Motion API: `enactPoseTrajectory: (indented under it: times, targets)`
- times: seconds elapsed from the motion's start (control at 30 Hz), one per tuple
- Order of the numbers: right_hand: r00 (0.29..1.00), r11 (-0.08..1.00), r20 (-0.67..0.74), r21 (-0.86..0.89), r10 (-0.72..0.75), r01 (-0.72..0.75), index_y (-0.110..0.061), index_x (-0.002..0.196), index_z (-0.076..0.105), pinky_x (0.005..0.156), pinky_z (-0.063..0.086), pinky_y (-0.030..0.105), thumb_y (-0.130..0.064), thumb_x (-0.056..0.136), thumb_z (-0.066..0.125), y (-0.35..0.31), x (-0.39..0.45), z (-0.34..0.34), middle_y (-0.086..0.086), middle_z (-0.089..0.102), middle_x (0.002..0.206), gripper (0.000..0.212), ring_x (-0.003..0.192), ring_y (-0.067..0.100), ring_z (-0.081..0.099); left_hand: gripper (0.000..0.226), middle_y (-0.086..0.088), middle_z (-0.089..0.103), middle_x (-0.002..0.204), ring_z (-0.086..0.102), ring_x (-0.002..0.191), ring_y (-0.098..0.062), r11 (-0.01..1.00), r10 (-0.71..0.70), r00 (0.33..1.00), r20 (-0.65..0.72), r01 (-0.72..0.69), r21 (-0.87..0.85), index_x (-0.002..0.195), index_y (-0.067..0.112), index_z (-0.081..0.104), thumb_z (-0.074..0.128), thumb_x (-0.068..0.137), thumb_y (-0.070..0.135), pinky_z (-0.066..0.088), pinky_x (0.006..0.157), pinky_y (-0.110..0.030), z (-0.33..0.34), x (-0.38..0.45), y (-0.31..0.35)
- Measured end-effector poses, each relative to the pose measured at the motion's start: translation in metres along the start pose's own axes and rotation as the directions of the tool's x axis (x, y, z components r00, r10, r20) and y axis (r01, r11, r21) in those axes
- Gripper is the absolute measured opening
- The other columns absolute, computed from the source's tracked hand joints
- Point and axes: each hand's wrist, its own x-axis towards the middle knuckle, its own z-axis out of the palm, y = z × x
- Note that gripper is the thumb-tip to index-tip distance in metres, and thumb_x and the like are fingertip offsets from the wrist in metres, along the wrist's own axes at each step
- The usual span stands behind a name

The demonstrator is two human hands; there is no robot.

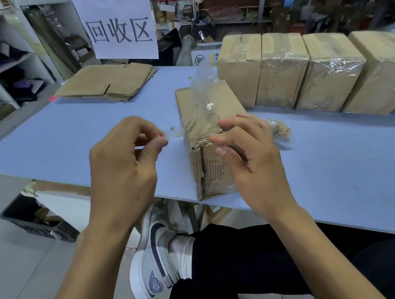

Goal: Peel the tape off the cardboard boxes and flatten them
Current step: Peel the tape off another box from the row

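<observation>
A small cardboard box (206, 120) lies on the blue table (67, 140) near its front edge, its skin torn where tape came away. A loose strip of clear tape (203, 84) stands up from its top. My left hand (122, 165) pinches a thin strand of clear tape (172, 132) that stretches to the box's left edge. My right hand (249, 157) rests against the box's right side, fingers curled on its near corner. A stack of flattened boxes (107, 83) lies at the far left of the table.
A row of several taped boxes (308, 74) stands along the back right. A wad of peeled tape (279, 128) lies behind my right hand. A white paper sign (119, 27) hangs at the back. A dark crate (35, 219) sits on the floor, left.
</observation>
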Motion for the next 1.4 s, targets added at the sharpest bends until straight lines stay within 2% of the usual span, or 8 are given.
enactPoseTrajectory:
  times: [0.27, 0.43, 0.5, 0.63, 0.83, 1.07, 1.23, 1.4]
  targets:
    - [0.998, 0.999, -0.054, 0.043, 0.025, -0.023, -0.017, 0.096, 0.070, 0.102, 0.046, 0.046, -0.022, 0.092, 0.065, -0.004, 0.001, 0.002, -0.017, 0.056, 0.118, 0.009, 0.129, 0.022, 0.044, 0.011, 0.002, 0.069, 0.075, 0.071, 0.070, -0.006, 0.992, -0.063, 0.997, 0.045, 0.067, -0.107, 0.088, 0.012, 0.056, 0.060, 0.098, 0.010, 0.059, 0.067, -0.029, 0.008, 0.016, 0.014]
    - [0.992, 0.998, -0.107, 0.010, 0.066, -0.065, -0.020, 0.089, 0.069, 0.106, 0.038, 0.025, -0.045, 0.083, 0.069, -0.012, 0.001, 0.005, -0.012, 0.063, 0.116, 0.026, 0.127, 0.020, 0.047, 0.009, 0.005, 0.068, 0.076, 0.069, 0.073, -0.010, 0.998, 0.027, 0.999, 0.043, -0.025, -0.061, 0.087, 0.012, 0.057, 0.062, 0.094, 0.014, 0.058, 0.072, -0.036, 0.025, 0.054, 0.021]
    - [0.976, 0.991, -0.192, -0.062, 0.101, -0.114, -0.020, 0.084, 0.065, 0.100, 0.039, 0.021, -0.056, 0.077, 0.070, -0.023, 0.004, 0.010, -0.015, 0.062, 0.107, 0.038, 0.121, 0.020, 0.049, 0.009, 0.007, 0.067, 0.073, 0.067, 0.071, -0.011, 0.999, 0.048, 0.993, 0.104, -0.047, -0.015, 0.085, 0.014, 0.057, 0.062, 0.092, 0.016, 0.056, 0.072, -0.039, 0.039, 0.066, 0.020]
    - [0.959, 0.920, -0.258, -0.335, 0.117, -0.203, -0.021, 0.089, 0.052, 0.090, 0.048, 0.043, -0.068, 0.067, 0.068, -0.040, 0.008, 0.025, -0.013, 0.057, 0.099, 0.054, 0.124, 0.026, 0.044, 0.011, 0.006, 0.069, 0.072, 0.066, 0.075, -0.013, 0.995, 0.038, 0.946, 0.322, -0.065, 0.073, 0.077, 0.019, 0.064, 0.065, 0.084, 0.011, 0.055, 0.077, -0.041, 0.055, 0.084, 0.009]
    - [0.978, 0.939, -0.203, -0.325, 0.044, -0.109, -0.018, 0.091, 0.054, 0.084, 0.050, 0.044, -0.050, 0.070, 0.068, -0.027, 0.007, 0.022, -0.011, 0.058, 0.098, 0.041, 0.120, 0.028, 0.044, 0.037, 0.007, 0.067, 0.091, 0.061, 0.083, -0.003, 0.993, 0.088, 0.827, 0.555, -0.117, 0.018, 0.094, 0.023, 0.072, 0.064, 0.075, 0.053, 0.050, 0.077, -0.026, 0.046, 0.082, 0.000]
    - [0.994, 0.968, 0.025, -0.227, -0.105, 0.108, -0.013, 0.089, 0.055, 0.085, 0.046, 0.041, -0.039, 0.071, 0.067, -0.003, 0.018, -0.023, -0.002, 0.064, 0.101, 0.034, 0.102, 0.026, 0.054, 0.007, 0.009, 0.063, 0.081, 0.053, 0.068, 0.002, 0.984, 0.159, 0.788, 0.595, -0.173, -0.034, 0.081, 0.029, 0.059, 0.064, 0.080, 0.034, 0.037, 0.064, -0.024, 0.056, 0.089, 0.007]
    - [0.960, 0.983, 0.276, -0.163, -0.038, 0.085, -0.013, 0.099, 0.055, 0.096, 0.046, 0.037, -0.031, 0.073, 0.058, 0.024, 0.033, -0.086, -0.013, 0.064, 0.124, 0.032, 0.119, 0.016, 0.055, 0.020, 0.011, 0.069, 0.086, 0.060, 0.078, -0.005, 0.982, 0.189, 0.763, 0.619, -0.162, -0.101, 0.105, 0.028, 0.060, 0.067, 0.092, 0.015, 0.044, 0.073, -0.021, 0.065, 0.103, 0.011]
    - [0.970, 0.943, 0.238, -0.329, 0.041, 0.041, -0.021, 0.106, 0.060, 0.093, 0.045, 0.036, -0.059, 0.078, 0.058, 0.012, 0.036, -0.084, -0.015, 0.062, 0.110, 0.047, 0.114, 0.009, 0.050, 0.019, 0.016, 0.069, 0.097, 0.061, 0.093, 0.000, 0.969, 0.246, 0.770, 0.589, -0.184, -0.165, 0.103, 0.027, 0.076, 0.063, 0.097, 0.014, 0.042, 0.081, -0.013, 0.077, 0.095, 0.008]
